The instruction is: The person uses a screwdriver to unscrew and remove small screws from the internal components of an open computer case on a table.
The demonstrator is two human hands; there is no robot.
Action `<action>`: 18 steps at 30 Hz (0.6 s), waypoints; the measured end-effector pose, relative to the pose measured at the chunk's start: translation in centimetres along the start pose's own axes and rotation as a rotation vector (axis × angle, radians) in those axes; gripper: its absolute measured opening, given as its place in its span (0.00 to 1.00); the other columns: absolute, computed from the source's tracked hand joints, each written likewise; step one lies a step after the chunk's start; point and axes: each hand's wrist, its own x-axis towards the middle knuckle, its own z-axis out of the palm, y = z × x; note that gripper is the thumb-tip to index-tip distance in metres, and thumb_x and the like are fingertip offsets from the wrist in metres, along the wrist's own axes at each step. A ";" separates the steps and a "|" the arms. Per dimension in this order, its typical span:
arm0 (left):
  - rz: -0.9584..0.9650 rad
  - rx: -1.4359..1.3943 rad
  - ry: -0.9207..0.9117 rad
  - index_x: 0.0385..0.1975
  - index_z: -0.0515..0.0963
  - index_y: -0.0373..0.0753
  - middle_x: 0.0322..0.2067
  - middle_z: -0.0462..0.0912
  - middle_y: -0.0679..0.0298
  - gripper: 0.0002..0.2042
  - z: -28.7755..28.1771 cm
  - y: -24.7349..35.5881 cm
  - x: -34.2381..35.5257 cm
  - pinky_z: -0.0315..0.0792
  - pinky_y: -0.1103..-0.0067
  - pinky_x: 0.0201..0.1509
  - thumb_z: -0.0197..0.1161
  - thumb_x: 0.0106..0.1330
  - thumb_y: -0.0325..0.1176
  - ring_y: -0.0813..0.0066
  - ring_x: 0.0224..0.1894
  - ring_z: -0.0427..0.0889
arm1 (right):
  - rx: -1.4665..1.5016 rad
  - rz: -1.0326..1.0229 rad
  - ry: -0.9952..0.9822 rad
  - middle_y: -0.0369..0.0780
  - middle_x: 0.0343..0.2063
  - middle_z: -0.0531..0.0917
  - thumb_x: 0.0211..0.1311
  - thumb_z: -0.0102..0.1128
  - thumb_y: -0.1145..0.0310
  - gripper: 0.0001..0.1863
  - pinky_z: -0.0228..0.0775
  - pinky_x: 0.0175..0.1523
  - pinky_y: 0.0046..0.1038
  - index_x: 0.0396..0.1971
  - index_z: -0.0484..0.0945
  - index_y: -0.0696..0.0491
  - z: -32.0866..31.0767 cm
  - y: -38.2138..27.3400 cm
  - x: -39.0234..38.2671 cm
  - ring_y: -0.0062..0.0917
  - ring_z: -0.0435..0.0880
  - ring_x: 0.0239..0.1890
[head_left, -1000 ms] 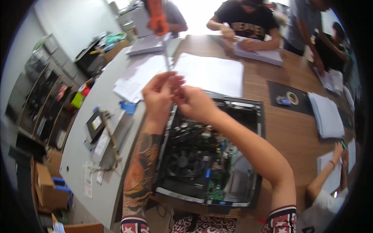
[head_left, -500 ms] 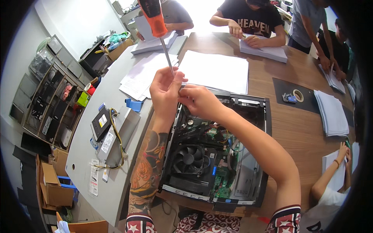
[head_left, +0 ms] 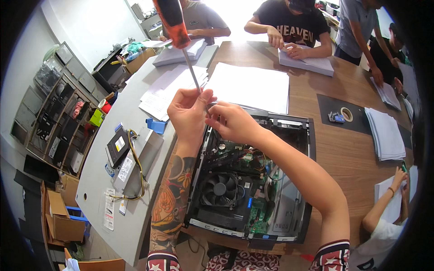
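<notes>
A screwdriver (head_left: pixel 175 27) with an orange and black handle points upward, its handle end cut off by the top edge of the view. My left hand (head_left: pixel 187 118) pinches its metal shaft low down, between thumb and fingers. Close beside it, the fingers of my right hand (head_left: pixel 237 124) are pinched together at the shaft's lower end; whatever they hold is hidden. Both hands are above the far left part of an opened desktop computer case (head_left: pixel 311 149). Inside the case are a black cooling fan (head_left: pixel 220 189), a green circuit board (head_left: pixel 258 217) and several cables.
Loose paper sheets (head_left: pixel 248 83) lie beyond the case. On the grey table to the left are a metal power supply (head_left: pixel 131 169), a black drive (head_left: pixel 118 147) and a blue plastic part (head_left: pixel 156 125). A tape roll (head_left: pixel 346 114) sits at right. Other people handle paper stacks around the table.
Both hands have shifted slightly lower, the left one also a little leftward. The screwdriver leans more to the left. At the upper left, a person's arms have moved over their paper stack.
</notes>
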 end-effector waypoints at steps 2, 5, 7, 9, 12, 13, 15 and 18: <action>0.046 -0.030 0.018 0.32 0.73 0.34 0.29 0.83 0.60 0.09 -0.1 -0.1 0.1 0.80 0.80 0.36 0.69 0.61 0.23 0.73 0.32 0.85 | 0.017 0.011 -0.025 0.43 0.33 0.80 0.63 0.60 0.62 0.11 0.73 0.43 0.38 0.34 0.78 0.56 -0.1 0.1 0.0 0.38 0.82 0.36; 0.030 -0.081 0.024 0.31 0.71 0.36 0.29 0.81 0.62 0.11 0.4 -0.1 -0.1 0.80 0.80 0.35 0.70 0.61 0.24 0.74 0.32 0.85 | 0.019 -0.007 0.000 0.43 0.32 0.80 0.62 0.61 0.62 0.11 0.73 0.44 0.37 0.34 0.78 0.55 -0.1 0.3 0.1 0.37 0.82 0.36; 0.033 -0.082 0.030 0.31 0.71 0.36 0.30 0.81 0.62 0.11 0.5 -0.1 -0.1 0.80 0.81 0.35 0.70 0.61 0.24 0.74 0.32 0.85 | 0.021 -0.013 0.006 0.43 0.32 0.80 0.62 0.61 0.62 0.11 0.73 0.43 0.37 0.35 0.79 0.55 -0.1 0.3 0.0 0.37 0.82 0.35; 0.037 -0.082 0.036 0.32 0.71 0.36 0.30 0.81 0.62 0.11 0.4 -0.1 -0.1 0.79 0.81 0.35 0.70 0.61 0.25 0.74 0.33 0.85 | 0.023 -0.023 0.014 0.43 0.32 0.80 0.62 0.61 0.63 0.10 0.74 0.43 0.36 0.35 0.79 0.54 -0.2 0.2 0.1 0.37 0.82 0.35; 0.088 -0.022 0.018 0.32 0.70 0.36 0.31 0.81 0.62 0.11 0.1 -0.3 0.1 0.78 0.82 0.35 0.69 0.62 0.26 0.74 0.34 0.85 | 0.010 -0.019 0.021 0.42 0.32 0.80 0.61 0.62 0.63 0.10 0.74 0.43 0.36 0.36 0.80 0.54 -0.5 0.0 0.2 0.36 0.82 0.34; 0.083 -0.008 0.010 0.34 0.72 0.34 0.32 0.81 0.61 0.09 0.0 -0.3 0.1 0.78 0.81 0.36 0.67 0.64 0.27 0.73 0.34 0.85 | 0.022 -0.019 0.024 0.43 0.32 0.80 0.61 0.62 0.63 0.10 0.74 0.42 0.36 0.36 0.80 0.55 -0.5 -0.1 0.2 0.37 0.82 0.34; 0.080 0.010 0.004 0.37 0.74 0.32 0.33 0.81 0.60 0.07 -0.3 0.1 0.1 0.77 0.81 0.37 0.64 0.66 0.27 0.72 0.34 0.85 | 0.038 -0.021 0.026 0.43 0.32 0.80 0.61 0.62 0.64 0.10 0.74 0.42 0.36 0.35 0.80 0.55 -0.3 -0.2 0.3 0.37 0.82 0.33; 0.021 -0.109 -0.095 0.43 0.77 0.29 0.36 0.83 0.57 0.08 -0.3 0.4 0.1 0.77 0.79 0.41 0.58 0.70 0.27 0.69 0.36 0.85 | 0.068 -0.054 0.055 0.44 0.33 0.81 0.61 0.61 0.65 0.10 0.74 0.43 0.37 0.36 0.80 0.56 -0.1 0.6 0.2 0.39 0.82 0.34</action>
